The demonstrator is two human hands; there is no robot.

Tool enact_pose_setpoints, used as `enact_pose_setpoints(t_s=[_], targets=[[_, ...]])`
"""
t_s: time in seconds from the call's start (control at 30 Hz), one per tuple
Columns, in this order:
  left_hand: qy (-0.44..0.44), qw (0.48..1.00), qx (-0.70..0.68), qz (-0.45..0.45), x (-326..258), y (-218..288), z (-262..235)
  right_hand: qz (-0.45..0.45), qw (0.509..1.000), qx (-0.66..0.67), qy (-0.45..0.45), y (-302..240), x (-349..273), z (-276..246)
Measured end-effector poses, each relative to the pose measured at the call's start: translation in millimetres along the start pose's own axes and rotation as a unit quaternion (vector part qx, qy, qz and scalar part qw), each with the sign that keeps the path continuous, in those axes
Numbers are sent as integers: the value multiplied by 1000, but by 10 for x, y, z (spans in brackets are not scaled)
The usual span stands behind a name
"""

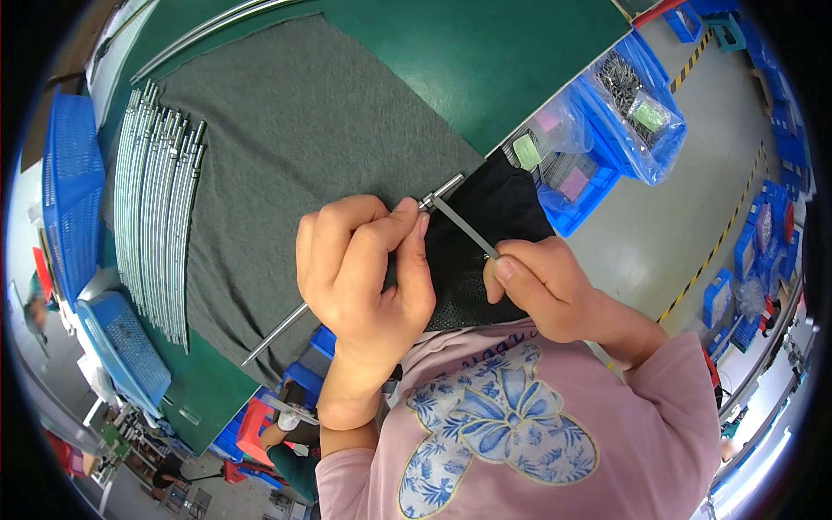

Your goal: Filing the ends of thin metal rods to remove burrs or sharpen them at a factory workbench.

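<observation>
My left hand (368, 260) is closed round a long silver metal rod (276, 333), pinching it near its far end. One end of the rod reaches past my thumb, where a collar-like fitting (425, 203) sits; the other runs down to the left below my wrist. In my right hand (544, 286) is a thin flat metal bar tool (468, 229), gripped between thumb and fingers. The tool's far tip meets the rod beside the fitting; whether it is a file or a slim wrench cannot be told. Both hands are above the grey cloth's near edge and my black-covered lap.
Many similar rods (160, 225) lie side by side on the grey cloth (286, 113) over a green table (485, 52). Blue baskets (74, 191) stand at left. Blue bins (637, 156) with small metal parts stand at right. A person's sleeve (295, 468) shows lower left.
</observation>
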State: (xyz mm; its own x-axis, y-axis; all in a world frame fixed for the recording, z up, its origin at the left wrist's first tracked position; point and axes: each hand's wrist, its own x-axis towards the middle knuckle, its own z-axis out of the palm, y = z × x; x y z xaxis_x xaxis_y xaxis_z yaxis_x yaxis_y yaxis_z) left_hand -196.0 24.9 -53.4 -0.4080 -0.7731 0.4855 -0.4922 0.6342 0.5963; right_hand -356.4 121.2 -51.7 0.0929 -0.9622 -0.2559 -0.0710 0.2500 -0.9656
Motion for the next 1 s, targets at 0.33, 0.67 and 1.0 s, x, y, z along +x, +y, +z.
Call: enact_pose_setpoints(t_s=[0.33,0.67,1.0], targets=[[-11,1000,-8,9,10,-22,4,16,1000,17,14,-17,141,65],[-7,1000,-11,25,21,-38,-13,126,924,330,-148,-43,166,-48],[9,1000,-5,20,13,-48,36,-28,996,48,65,37,232,128]])
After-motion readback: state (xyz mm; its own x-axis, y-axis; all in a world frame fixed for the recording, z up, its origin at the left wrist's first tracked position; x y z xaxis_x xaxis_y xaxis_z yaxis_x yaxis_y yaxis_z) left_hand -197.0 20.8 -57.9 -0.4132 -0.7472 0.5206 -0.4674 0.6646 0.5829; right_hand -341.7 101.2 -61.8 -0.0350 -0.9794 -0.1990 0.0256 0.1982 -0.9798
